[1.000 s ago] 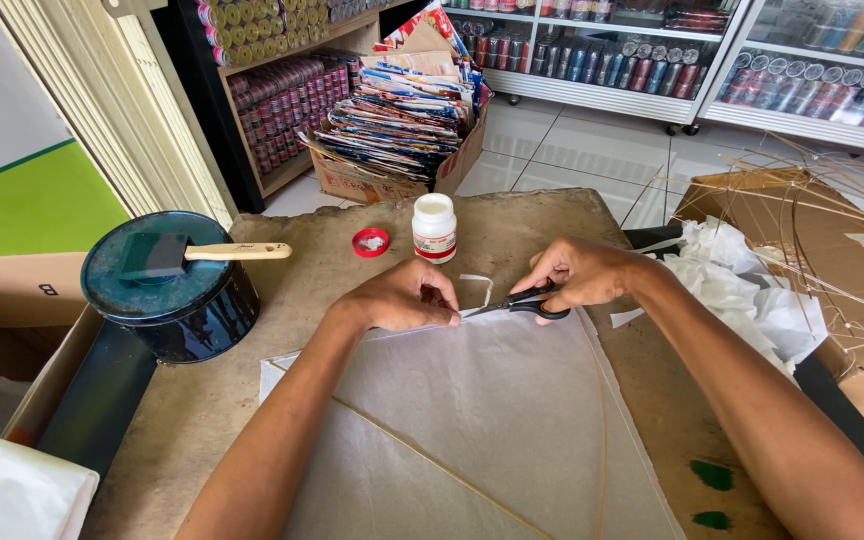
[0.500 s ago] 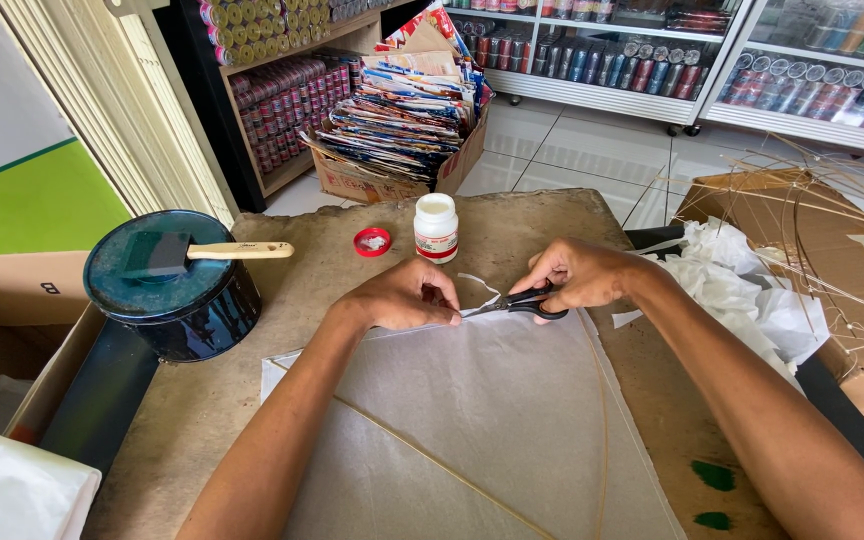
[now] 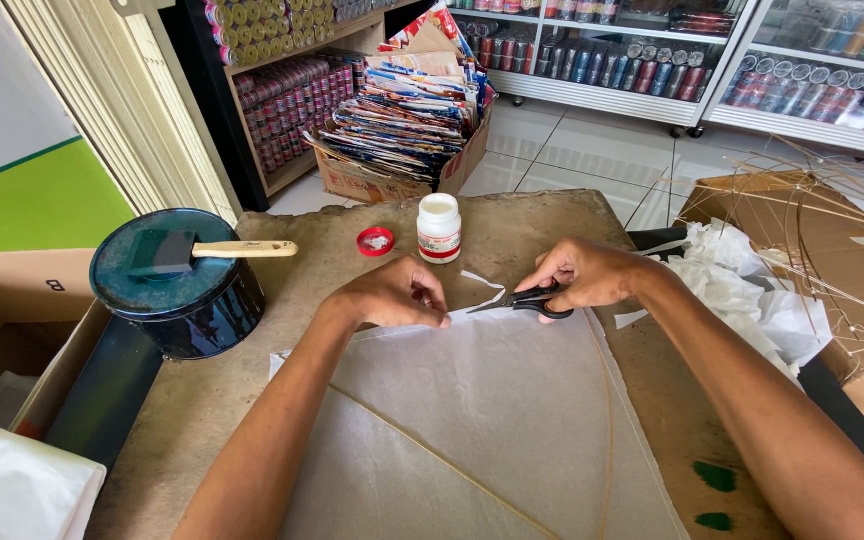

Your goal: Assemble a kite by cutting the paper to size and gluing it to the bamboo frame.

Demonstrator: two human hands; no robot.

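Little has shifted in the last second: the right hand (image 3: pixel 592 275) keeps its grip closed on black scissors (image 3: pixel 527 300) at the white paper sheet's (image 3: pixel 492 400) top edge on the worktop (image 3: pixel 542 225), left hand (image 3: pixel 392 295) pinning it; trimming continues.

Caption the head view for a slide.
Right hand snips white paper with black scissors while left hand pins it down.

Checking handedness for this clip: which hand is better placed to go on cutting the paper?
Right hand: it holds the black-handled scissors at the thin white paper's edge; left hand pins it.
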